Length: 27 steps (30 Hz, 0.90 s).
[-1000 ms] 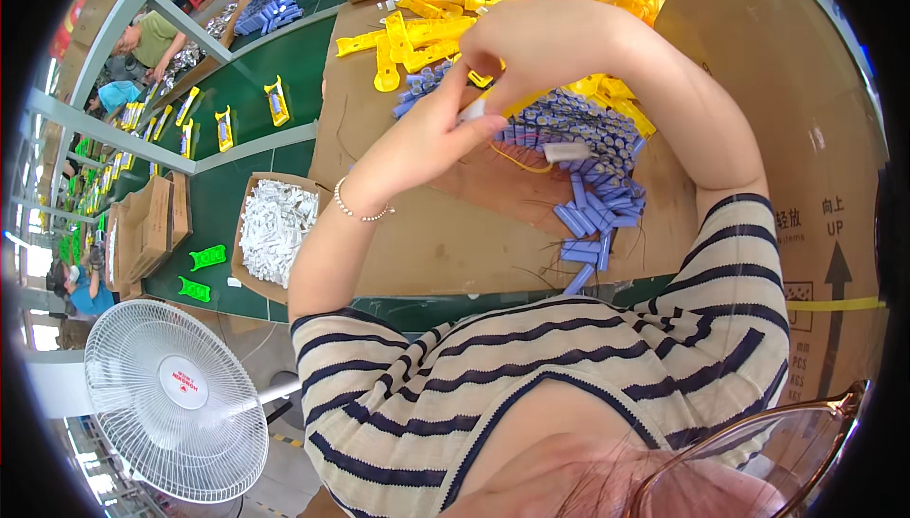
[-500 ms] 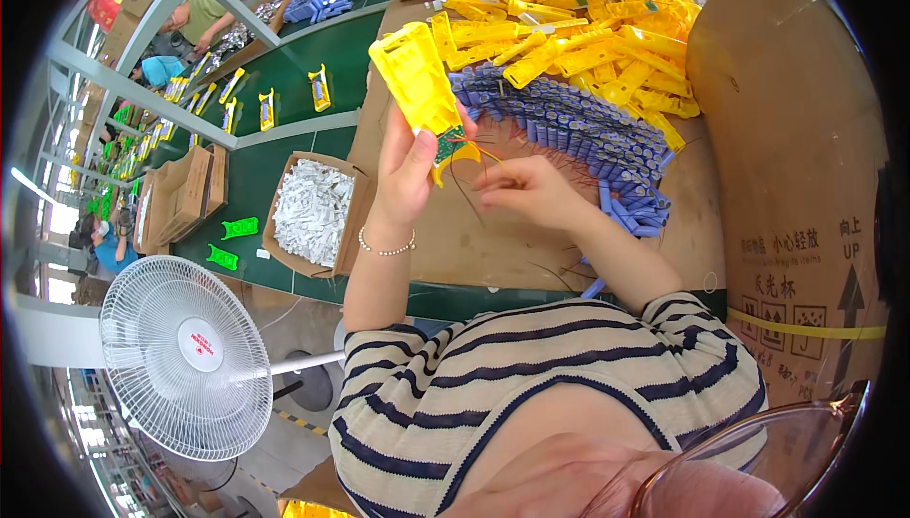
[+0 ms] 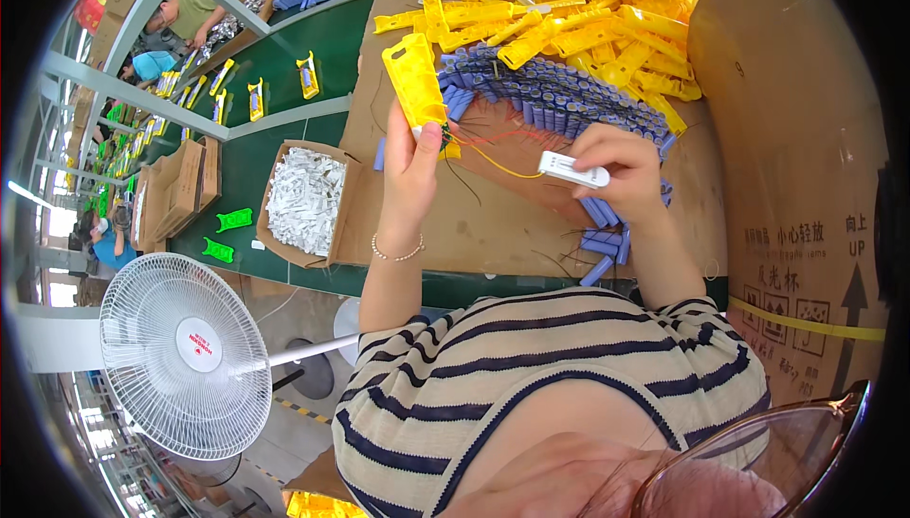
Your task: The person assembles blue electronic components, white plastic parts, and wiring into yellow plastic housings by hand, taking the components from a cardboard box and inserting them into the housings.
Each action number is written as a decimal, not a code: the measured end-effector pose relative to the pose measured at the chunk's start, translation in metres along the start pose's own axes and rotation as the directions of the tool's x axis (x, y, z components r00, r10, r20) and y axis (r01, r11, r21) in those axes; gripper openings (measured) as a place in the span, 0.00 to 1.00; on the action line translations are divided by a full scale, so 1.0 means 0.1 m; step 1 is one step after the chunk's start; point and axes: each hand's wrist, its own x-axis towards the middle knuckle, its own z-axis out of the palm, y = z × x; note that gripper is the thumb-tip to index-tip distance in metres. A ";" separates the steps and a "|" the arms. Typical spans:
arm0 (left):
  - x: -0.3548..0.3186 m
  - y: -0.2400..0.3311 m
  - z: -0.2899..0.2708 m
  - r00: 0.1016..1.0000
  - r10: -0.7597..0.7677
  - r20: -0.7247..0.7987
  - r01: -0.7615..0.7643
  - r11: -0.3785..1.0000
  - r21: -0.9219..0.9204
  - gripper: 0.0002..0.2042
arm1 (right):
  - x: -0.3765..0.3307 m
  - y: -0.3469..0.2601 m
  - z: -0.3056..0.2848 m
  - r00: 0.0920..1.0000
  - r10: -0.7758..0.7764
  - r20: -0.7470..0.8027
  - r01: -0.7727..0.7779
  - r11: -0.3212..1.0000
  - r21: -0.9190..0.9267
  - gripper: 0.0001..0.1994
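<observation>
Above the cardboard-covered worktop (image 3: 493, 224), the left hand (image 3: 412, 172) grips one yellow housing (image 3: 414, 82) upright and the right hand (image 3: 621, 167) pinches one white connector (image 3: 572, 170), one yellow wire (image 3: 493, 160) between them, bare cardboard beneath, battery pile (image 3: 550, 101) behind.

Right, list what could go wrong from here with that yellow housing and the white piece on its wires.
The thin red and yellow wires run taut-looking between the yellow housing in the left hand and the small white part in the right hand; pulling apart might tear them loose. Loose wires on the cardboard could also snag.
</observation>
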 end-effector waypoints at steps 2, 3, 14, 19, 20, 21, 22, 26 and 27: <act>-0.01 -0.04 0.04 1.000 0.007 -0.003 -0.007 1.000 0.006 0.21 | -0.06 0.08 0.08 0.997 0.049 -0.057 -0.041 0.989 0.142 0.13; -0.02 -0.05 0.05 1.000 0.003 -0.003 -0.003 1.000 0.005 0.21 | -0.08 0.13 0.11 0.990 0.100 -0.099 -0.067 0.955 0.289 0.14; -0.23 -0.25 0.14 0.995 -0.097 -0.024 0.098 0.993 0.071 0.17 | -0.03 0.20 0.09 0.894 0.403 -0.196 -0.256 0.818 0.515 0.14; -0.28 -0.31 0.17 0.988 -0.154 0.007 0.154 0.988 -0.021 0.18 | -0.04 0.23 0.11 0.894 0.400 -0.201 -0.212 0.773 0.597 0.19; -0.29 -0.33 0.18 0.985 -0.173 0.013 0.173 0.984 -0.031 0.18 | -0.02 0.23 0.12 0.890 0.388 -0.239 -0.191 0.794 0.578 0.21; -0.31 -0.36 0.18 0.985 -0.175 0.011 0.175 0.984 -0.031 0.18 | -0.01 0.24 0.12 0.889 0.390 -0.238 -0.193 0.793 0.578 0.21; -0.34 -0.39 0.18 0.977 -0.213 0.029 0.214 0.976 -0.043 0.18 | 0.00 0.25 0.12 0.902 0.383 -0.199 -0.173 0.743 0.647 0.21; -0.41 -0.46 0.29 0.967 -0.233 0.103 0.232 0.972 0.020 0.19 | 0.03 0.33 0.21 0.814 0.572 -0.104 -0.252 0.508 0.823 0.15; -0.43 -0.46 0.31 0.966 -0.234 0.107 0.234 0.972 0.018 0.19 | 0.02 0.36 0.21 0.813 0.573 -0.109 -0.249 0.510 0.823 0.15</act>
